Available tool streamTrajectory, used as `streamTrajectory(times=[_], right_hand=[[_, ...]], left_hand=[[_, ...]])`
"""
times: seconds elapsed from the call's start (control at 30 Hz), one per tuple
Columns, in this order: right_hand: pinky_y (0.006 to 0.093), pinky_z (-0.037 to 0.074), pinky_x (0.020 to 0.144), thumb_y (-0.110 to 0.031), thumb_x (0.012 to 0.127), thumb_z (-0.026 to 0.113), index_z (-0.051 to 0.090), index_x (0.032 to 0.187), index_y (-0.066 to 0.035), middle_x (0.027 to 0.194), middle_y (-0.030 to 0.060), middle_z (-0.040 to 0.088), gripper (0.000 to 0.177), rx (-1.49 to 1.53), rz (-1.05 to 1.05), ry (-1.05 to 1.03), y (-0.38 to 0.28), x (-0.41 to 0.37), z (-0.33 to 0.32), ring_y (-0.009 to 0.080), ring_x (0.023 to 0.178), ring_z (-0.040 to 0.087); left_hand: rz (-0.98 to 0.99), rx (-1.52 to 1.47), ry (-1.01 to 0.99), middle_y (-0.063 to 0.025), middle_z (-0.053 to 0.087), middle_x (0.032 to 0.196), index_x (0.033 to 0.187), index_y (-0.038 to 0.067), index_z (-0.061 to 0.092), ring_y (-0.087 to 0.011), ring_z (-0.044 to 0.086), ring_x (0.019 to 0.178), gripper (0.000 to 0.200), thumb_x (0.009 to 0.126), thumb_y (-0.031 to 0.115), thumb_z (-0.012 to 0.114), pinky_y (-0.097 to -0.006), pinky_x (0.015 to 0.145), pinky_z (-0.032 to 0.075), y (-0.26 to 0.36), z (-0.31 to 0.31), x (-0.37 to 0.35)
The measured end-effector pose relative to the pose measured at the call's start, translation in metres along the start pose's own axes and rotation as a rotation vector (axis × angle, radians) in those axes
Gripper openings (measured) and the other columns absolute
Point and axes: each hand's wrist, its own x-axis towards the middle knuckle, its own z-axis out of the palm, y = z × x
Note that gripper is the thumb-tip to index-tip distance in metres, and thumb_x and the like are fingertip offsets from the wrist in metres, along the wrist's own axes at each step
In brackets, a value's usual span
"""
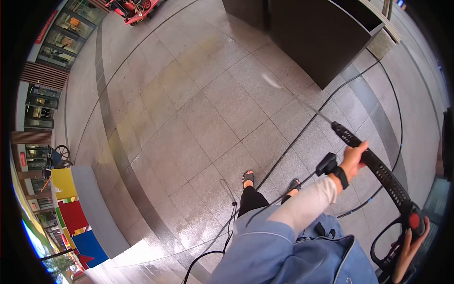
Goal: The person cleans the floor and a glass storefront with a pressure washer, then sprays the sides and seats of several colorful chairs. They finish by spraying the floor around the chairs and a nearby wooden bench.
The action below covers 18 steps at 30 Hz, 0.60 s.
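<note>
A black pressure washer gun (385,177) slants across the right side, its perforated barrel pointing up and left. My left hand (354,160) is closed around the barrel, near its front. At the rear, by the red round part and the trigger guard, my right hand (411,244) is wrapped around the grip, partly hidden by the gun. A thin streak of spray (309,108) leaves the nozzle toward the wet paving tiles (231,102). A black band with a small black device (326,164) is on my left wrist.
A large dark box-like stand (317,38) is at the top right. A black hose (312,120) runs over the floor by my feet and loops at right. Coloured blocks with a grey top (97,208) stand at left. A red wheeled cart (135,9) is at the far top.
</note>
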Motion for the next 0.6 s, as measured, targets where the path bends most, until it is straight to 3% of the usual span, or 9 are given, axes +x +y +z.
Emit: streamTrajectory(times=[0.03,0.1,0.2,0.27,0.4,0.47,0.5,0.57,0.6], right_hand=[[0.0223,0.043,0.071,0.001,0.08,0.041,0.022,0.128,-0.005,0.113,0.014,0.041,0.052,0.11,0.289,-0.31,-0.021,0.01,0.001,0.0182,0.088,0.051],[0.0239,0.037,0.081,0.003,0.077,0.044,0.022,0.127,-0.005,0.109,0.0122,0.042,0.055,0.261,0.109,-0.41,-0.029,0.02,0.06,0.0165,0.093,0.046],[0.026,0.04,0.077,0.004,0.075,0.051,0.024,0.12,-0.004,0.099,0.0098,0.046,0.052,0.472,0.191,-0.803,-0.059,0.023,0.131,0.0163,0.086,0.048],[0.0251,0.042,0.071,0.003,0.075,0.052,0.024,0.118,-0.005,0.096,0.0101,0.048,0.052,0.449,-0.031,-0.896,-0.063,0.016,0.151,0.0164,0.078,0.05],[0.0263,0.042,0.075,0.003,0.075,0.052,0.024,0.119,-0.004,0.099,0.0115,0.047,0.053,0.433,0.027,-0.763,-0.069,0.007,0.12,0.0169,0.079,0.05],[0.0246,0.04,0.077,0.003,0.078,0.048,0.02,0.125,-0.005,0.105,0.0115,0.042,0.055,0.405,0.08,-0.543,-0.043,-0.007,0.094,0.0162,0.088,0.046],[0.0221,0.04,0.072,0.002,0.08,0.046,0.02,0.126,-0.006,0.104,0.0106,0.042,0.054,0.39,0.263,-0.477,-0.07,-0.015,0.077,0.0137,0.087,0.046],[0.0211,0.043,0.042,-0.004,0.084,0.043,0.019,0.128,-0.011,0.1,0.0132,0.046,0.051,0.276,0.029,-0.152,-0.037,-0.04,0.07,0.0093,0.05,0.046],[0.0213,0.042,0.041,-0.007,0.085,0.045,0.019,0.129,-0.011,0.095,0.0123,0.048,0.051,0.235,0.017,-0.087,-0.052,-0.048,0.063,0.0088,0.048,0.045]], left_hand=[[0.034,0.009,0.079,-0.0017,0.056,0.073,0.077,0.01,0.055,-0.0143,0.055,0.065,0.014,0.077,0.021,0.063,-0.0332,0.058,0.049,0.021,-0.02,-0.016],[0.126,-0.064,0.17,-0.0034,0.055,0.077,0.081,0.009,0.054,-0.0159,0.055,0.072,0.014,0.078,0.02,0.062,-0.0343,0.067,0.048,0.06,-0.084,-0.053],[0.242,-0.172,0.364,-0.0075,0.056,0.081,0.086,0.007,0.052,-0.0225,0.055,0.082,0.015,0.08,0.018,0.059,-0.0419,0.08,0.045,0.109,-0.172,-0.143],[0.287,-0.177,0.462,-0.0117,0.055,0.086,0.09,0.003,0.048,-0.0279,0.054,0.086,0.017,0.082,0.017,0.056,-0.0485,0.085,0.041,0.124,-0.185,-0.198],[0.212,-0.119,0.388,-0.0111,0.056,0.085,0.09,0.003,0.049,-0.0266,0.055,0.084,0.019,0.081,0.017,0.057,-0.0449,0.082,0.043,0.126,-0.156,-0.174],[0.143,-0.077,0.138,-0.0081,0.056,0.083,0.083,0.006,0.052,-0.0228,0.055,0.08,0.016,0.079,0.018,0.061,-0.0419,0.078,0.046,0.115,-0.133,-0.107],[0.109,-0.063,0.059,-0.0067,0.056,0.081,0.083,0.007,0.053,-0.0211,0.055,0.078,0.016,0.078,0.018,0.061,-0.0406,0.075,0.047,0.106,-0.11,-0.076],[0.06,-0.004,-0.032,-0.0047,0.054,0.078,0.083,0.007,0.053,-0.0189,0.055,0.072,0.013,0.078,0.016,0.061,-0.0402,0.066,0.05,0.087,-0.057,-0.03],[0.038,0.025,-0.039,-0.0041,0.054,0.077,0.083,0.007,0.053,-0.0177,0.055,0.069,0.014,0.078,0.017,0.061,-0.0379,0.063,0.05,0.083,-0.029,-0.022]])
